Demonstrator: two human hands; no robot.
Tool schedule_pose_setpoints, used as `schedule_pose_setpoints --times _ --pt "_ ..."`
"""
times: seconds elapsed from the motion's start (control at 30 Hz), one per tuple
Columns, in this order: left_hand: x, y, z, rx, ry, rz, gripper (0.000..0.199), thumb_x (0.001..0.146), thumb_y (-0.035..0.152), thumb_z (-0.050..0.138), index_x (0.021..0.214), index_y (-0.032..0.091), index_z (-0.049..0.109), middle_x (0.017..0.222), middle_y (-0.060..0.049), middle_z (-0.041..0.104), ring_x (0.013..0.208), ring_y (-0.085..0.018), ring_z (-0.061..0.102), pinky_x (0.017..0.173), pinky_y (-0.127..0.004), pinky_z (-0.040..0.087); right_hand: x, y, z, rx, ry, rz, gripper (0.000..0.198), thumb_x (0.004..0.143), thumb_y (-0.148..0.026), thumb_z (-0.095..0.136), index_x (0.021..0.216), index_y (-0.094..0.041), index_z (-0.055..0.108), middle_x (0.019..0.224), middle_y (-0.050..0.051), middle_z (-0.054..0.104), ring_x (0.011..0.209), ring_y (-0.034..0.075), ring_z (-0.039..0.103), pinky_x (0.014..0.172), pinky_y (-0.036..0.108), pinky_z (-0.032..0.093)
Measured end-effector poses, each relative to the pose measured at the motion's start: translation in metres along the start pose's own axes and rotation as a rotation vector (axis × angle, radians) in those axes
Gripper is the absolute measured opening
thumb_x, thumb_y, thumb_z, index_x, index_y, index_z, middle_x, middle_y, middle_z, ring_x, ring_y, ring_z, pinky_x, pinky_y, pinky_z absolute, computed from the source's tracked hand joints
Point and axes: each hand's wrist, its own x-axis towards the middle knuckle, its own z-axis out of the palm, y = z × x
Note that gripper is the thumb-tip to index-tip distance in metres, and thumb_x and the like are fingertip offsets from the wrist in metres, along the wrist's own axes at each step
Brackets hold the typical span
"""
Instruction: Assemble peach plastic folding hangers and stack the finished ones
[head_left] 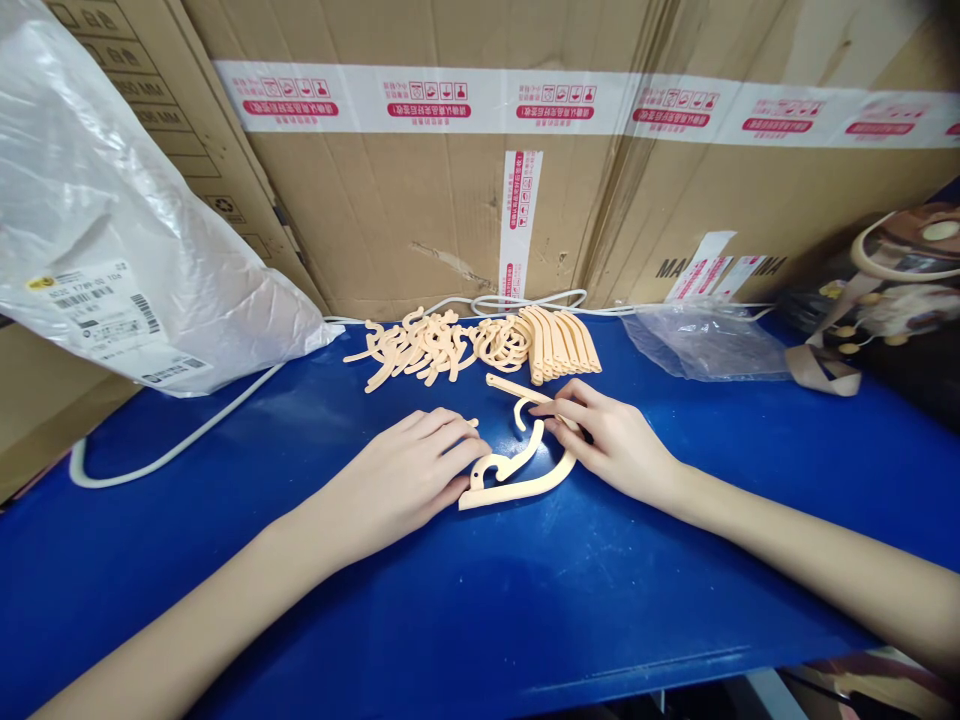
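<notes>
Far left: white plastic mailer bag (142, 230) with printed label, leaning against a printed carton (169, 120); white cable (180, 455) loops out below it over the blue table (525, 620). Left hand (409, 475) reaches in from lower left, palm down, fingers bent and close together, thumb and forefinger pinching the left end of a cream hooked piece (525, 455); another small cream tip (473, 422) pokes out past its fingers. Behind, loose heap of cream curved bits (420, 345) near the big cardboard box (420, 200), which has white-and-red tape (555, 105) across it. Long cream curved piece (517, 492) runs just below the hooked piece, left end at the left thumb, right end bending up to the right hand. Next, behind: a pile of cream rings (501, 345), then a neat row of cream arm pieces (562, 345) side by side. Right hand (611, 435) comes in from the right, grip narrow, thumb and fingers around a slim cream piece (516, 387); a small cream hook (519, 413) sits at its fingertips. Right: crumpled clear bag (709, 345) on the table, then beige strap (825, 375) and dark bag (915, 350) with toy-like trim, details unclear.
</notes>
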Motion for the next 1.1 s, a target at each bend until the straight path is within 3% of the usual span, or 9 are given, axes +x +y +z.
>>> schedule_pose_setpoints --times 0.37,0.47,0.6,0.7,0.8,0.9,1.1 --pt "0.0008 0.0007 -0.0003 0.016 0.018 0.011 0.018 0.093 0.025 0.051 0.107 0.019 0.061 0.114 -0.008 0.064 0.11 -0.025 0.055 0.09 -0.04 0.045 -0.0002 0.0011 0.0003 0.008 0.017 -0.016 0.029 0.097 -0.027 0.041 0.114 -0.022 0.063 0.101 0.006 0.059 0.08 0.015 0.062 0.068 0.03 0.051" --pt "0.0005 0.0004 -0.0001 0.028 -0.005 0.019 0.021 0.093 0.015 0.046 0.109 0.018 0.059 0.115 -0.008 0.063 0.111 -0.025 0.054 0.09 -0.04 0.046 -0.0006 0.0005 0.0002 0.014 0.012 -0.007 0.029 0.097 -0.027 0.041 0.114 -0.021 0.063 0.101 0.006 0.059 0.08 0.015 0.061 0.069 0.03 0.051" --pt "-0.0002 -0.0002 -0.0014 0.015 -0.031 0.012 0.042 0.084 -0.003 0.036 0.113 0.019 0.058 0.12 -0.008 0.061 0.114 -0.024 0.052 0.091 -0.04 0.045 -0.0003 -0.0001 0.0001 0.022 -0.003 0.006 0.029 0.097 -0.028 0.042 0.115 -0.02 0.063 0.101 0.006 0.058 0.08 0.016 0.061 0.069 0.031 0.05" --pt "0.0001 0.0013 -0.0036 -0.018 -0.041 0.004 0.034 0.09 0.006 0.037 0.113 0.018 0.058 0.119 -0.009 0.061 0.113 -0.025 0.052 0.092 -0.041 0.044 -0.0001 -0.0001 0.0002 0.023 -0.005 0.002 0.029 0.096 -0.028 0.042 0.115 -0.021 0.063 0.102 0.006 0.058 0.082 0.016 0.061 0.071 0.031 0.051" --pt "0.0007 0.0044 -0.0048 -0.09 -0.061 -0.013 0.026 0.096 0.029 0.042 0.114 0.019 0.058 0.115 -0.008 0.062 0.114 -0.026 0.052 0.093 -0.042 0.043 -0.0002 0.0004 0.0002 0.033 -0.002 -0.013 0.028 0.096 -0.027 0.042 0.115 -0.021 0.063 0.102 0.006 0.057 0.083 0.016 0.06 0.072 0.031 0.051" --pt "0.0002 0.0062 -0.004 -0.144 -0.089 -0.01 0.037 0.09 0.048 0.053 0.114 0.02 0.056 0.115 -0.007 0.062 0.118 -0.028 0.05 0.096 -0.043 0.041 -0.0002 0.0018 0.0004 0.053 -0.018 -0.058 0.028 0.096 -0.025 0.042 0.116 -0.021 0.062 0.104 0.007 0.056 0.083 0.015 0.06 0.073 0.03 0.052" --pt "-0.0006 0.0027 -0.0006 -0.103 -0.034 0.02 0.024 0.094 0.029 0.049 0.116 0.02 0.054 0.113 -0.006 0.06 0.105 -0.024 0.054 0.087 -0.039 0.045 0.001 0.0031 0.0007 0.062 -0.082 -0.206 0.03 0.098 -0.023 0.038 0.117 -0.022 0.061 0.107 0.007 0.053 0.085 0.014 0.059 0.074 0.028 0.051"
